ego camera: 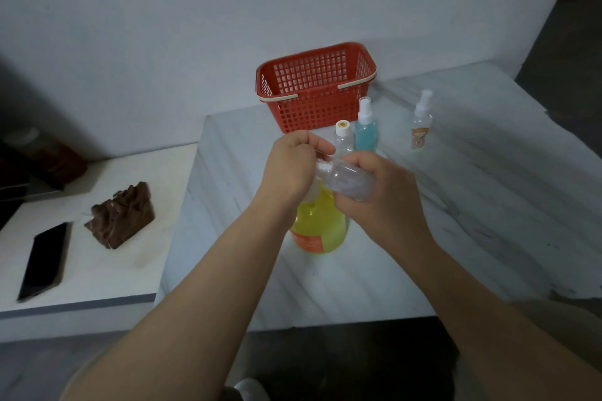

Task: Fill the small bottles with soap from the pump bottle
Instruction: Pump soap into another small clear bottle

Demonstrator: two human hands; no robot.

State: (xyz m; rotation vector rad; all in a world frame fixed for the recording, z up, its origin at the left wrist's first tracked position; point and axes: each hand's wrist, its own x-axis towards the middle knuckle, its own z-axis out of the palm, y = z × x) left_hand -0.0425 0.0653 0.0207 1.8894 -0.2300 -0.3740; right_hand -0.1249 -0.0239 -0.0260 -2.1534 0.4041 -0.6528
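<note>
My right hand (381,195) grips a small clear bottle (345,181), tilted on its side with its neck pointing left. My left hand (293,166) has its fingers curled at the bottle's white neck; whatever it pinches there is hidden. Just below both hands stands the pump bottle (321,228), full of yellow soap with an orange label, its pump head mostly covered by my left wrist. Behind my hands stand a clear bottle with a white cap (343,138), a spray bottle of blue liquid (366,130) and a clear spray bottle with a printed label (422,122).
A red plastic basket (314,88) stands at the back of the white marble table (472,205), near the wall. On a lower white surface to the left lie a black phone (44,260) and a brown carved block (122,215).
</note>
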